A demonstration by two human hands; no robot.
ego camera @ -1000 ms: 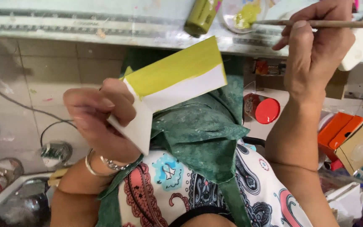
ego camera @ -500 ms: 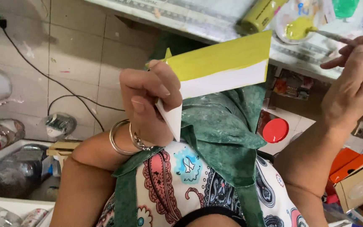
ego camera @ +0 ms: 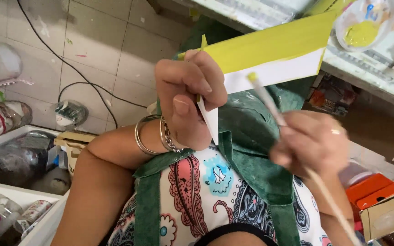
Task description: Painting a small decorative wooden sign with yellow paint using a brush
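Note:
My left hand (ego camera: 188, 98) grips a folded white card (ego camera: 274, 50) by its near corner and holds it up before my chest. The upper part of the card is painted yellow-green and a white strip runs below it. My right hand (ego camera: 311, 143) holds a thin pale paintbrush (ego camera: 270, 102). Its yellow tip sits just below the card's white strip, close to my left fingers. A round palette (ego camera: 363, 27) with yellow paint rests on the table at the upper right. Bangles circle my left wrist.
A table edge (ego camera: 370, 73) crosses the upper right. An orange box (ego camera: 372, 193) sits at the lower right. Clear bags and jars in white bins (ego camera: 19, 182) fill the lower left. A black cable (ego camera: 76, 75) runs over the tiled floor.
My right hand has come down from the palette and brought the brush tip to the card. The view has tilted, so the card and my left hand sit higher and further right.

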